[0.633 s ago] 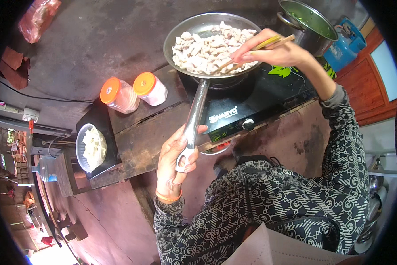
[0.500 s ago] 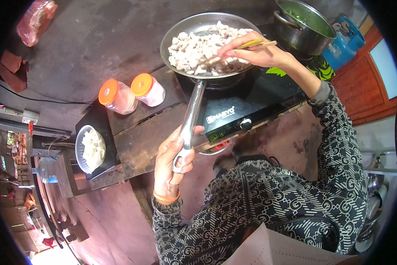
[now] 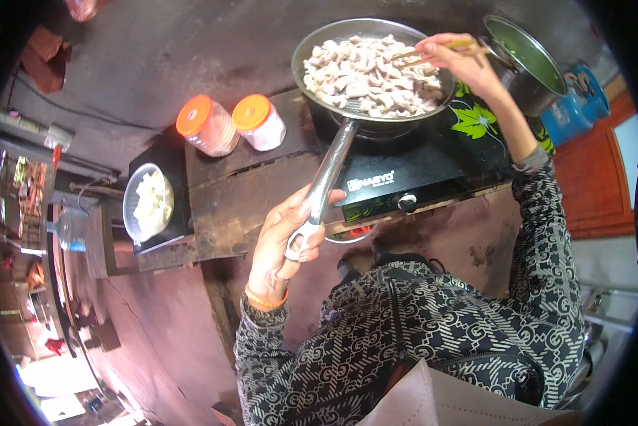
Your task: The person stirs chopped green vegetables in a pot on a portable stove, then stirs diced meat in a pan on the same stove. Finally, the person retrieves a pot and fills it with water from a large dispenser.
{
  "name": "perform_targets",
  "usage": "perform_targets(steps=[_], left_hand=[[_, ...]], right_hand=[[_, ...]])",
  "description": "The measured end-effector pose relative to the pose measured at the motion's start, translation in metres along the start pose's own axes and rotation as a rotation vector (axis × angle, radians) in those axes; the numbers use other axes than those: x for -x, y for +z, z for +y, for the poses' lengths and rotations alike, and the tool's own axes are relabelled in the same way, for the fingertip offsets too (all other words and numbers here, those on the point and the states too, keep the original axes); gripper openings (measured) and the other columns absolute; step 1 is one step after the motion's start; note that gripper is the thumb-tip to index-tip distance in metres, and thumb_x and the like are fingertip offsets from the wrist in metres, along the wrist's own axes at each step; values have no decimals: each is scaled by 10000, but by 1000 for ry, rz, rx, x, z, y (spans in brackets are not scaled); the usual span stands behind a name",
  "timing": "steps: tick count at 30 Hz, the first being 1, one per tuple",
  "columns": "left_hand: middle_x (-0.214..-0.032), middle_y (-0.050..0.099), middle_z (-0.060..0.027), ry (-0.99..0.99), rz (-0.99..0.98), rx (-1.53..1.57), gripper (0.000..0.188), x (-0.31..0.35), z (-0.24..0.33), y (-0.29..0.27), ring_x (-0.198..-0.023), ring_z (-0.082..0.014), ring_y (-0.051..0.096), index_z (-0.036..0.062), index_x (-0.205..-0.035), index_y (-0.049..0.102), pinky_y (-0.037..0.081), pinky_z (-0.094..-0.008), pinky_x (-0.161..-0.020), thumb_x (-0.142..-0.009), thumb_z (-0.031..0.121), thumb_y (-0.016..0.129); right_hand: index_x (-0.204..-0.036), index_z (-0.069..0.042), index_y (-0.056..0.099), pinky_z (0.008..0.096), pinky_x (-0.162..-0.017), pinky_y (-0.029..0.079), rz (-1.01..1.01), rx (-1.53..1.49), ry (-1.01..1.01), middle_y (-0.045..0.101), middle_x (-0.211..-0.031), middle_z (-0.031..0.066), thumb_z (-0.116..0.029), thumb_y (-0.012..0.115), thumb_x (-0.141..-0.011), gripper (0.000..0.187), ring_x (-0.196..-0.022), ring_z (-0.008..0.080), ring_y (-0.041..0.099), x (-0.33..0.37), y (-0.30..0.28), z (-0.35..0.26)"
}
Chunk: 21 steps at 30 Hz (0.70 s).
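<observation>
Left hand [image 3: 287, 231] fingers wrapped round the handle [image 3: 333, 167] near its end, likely to steady the pan [image 3: 353, 106] over the stove [image 3: 425, 153], clear of heat. Right hand [image 3: 465, 62] fingers pinch chopsticks [image 3: 475, 51], tips at the pale pieces [image 3: 372, 67] in the pan, presumably for reach.

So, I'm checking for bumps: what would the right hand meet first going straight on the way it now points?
The right hand would likely meet the pale pieces in the pan, chopsticks leading; depth is unclear.
</observation>
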<state>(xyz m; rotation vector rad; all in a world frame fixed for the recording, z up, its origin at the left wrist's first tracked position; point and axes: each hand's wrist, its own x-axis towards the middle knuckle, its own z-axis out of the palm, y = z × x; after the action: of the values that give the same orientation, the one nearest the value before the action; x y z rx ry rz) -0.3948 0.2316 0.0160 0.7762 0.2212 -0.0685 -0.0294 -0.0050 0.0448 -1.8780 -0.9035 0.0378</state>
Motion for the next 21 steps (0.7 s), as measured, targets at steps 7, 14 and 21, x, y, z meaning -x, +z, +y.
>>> perform_targets(steps=[7, 14, 21], left_hand=[[-1377, 529, -246, -6, 2, 32, 591, -1, 1, -3, -530, -48, 454, -103, -1481, 313, 340, -147, -351, -1011, 159, 557], [-1365, 540, -234, -26, -41, 114, 600, 4, 1, -12, -587, -90, 521, -72, -1505, 301, 428, -174, -408, -1011, 156, 555], [-1295, 593, -207, 9, -133, 189, 593, 1, -13, -33, -644, -125, 586, -61, -1501, 315, 468, -206, -440, -995, 115, 570]], right_hand=[[-1077, -32, 758, 295, -831, 588, -204, -94, -85, 756, -990, 85, -175, 649, -982, 204, -926, 147, 709, 20, 24, -46], [-1125, -8, 732, 322, -879, 580, -399, -91, -37, 743, -1047, 115, -182, 647, -980, 241, -975, 174, 708, 44, -7, -69], [-1174, 26, 686, 357, -922, 570, -100, -12, 71, 702, -1136, 148, -201, 581, -1018, 295, -1012, 231, 700, 27, -21, -33]])
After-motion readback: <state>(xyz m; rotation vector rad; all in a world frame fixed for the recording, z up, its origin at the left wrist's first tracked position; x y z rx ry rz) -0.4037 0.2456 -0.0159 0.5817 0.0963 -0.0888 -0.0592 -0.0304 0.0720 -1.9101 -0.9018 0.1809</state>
